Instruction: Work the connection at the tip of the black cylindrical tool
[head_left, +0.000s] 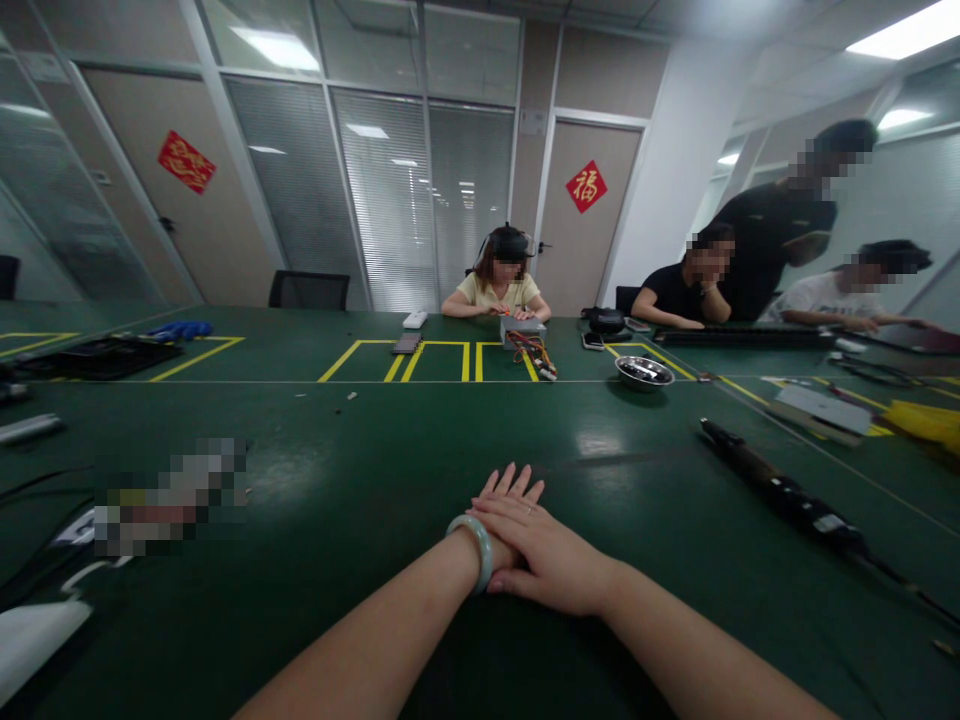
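Note:
My left hand (512, 486) lies flat on the green table (360, 500), fingers stretched out and holding nothing. A pale green bangle (475, 545) circles its wrist. My right hand (541, 558) rests palm down across the back of the left hand, fingers extended, with a ring on one finger. Only the left hand's fingertips show beyond it. Neither hand touches any object; the nearest thing is a long black tool (780, 492) to the right.
A metal bowl (643, 372) sits at the far right of centre. Across the table a person wearing a headset (501, 285) handles a grey box with wires (526, 338). Three people sit or stand at the far right. A black tray (97, 356) and blue gloves (180, 328) lie far left.

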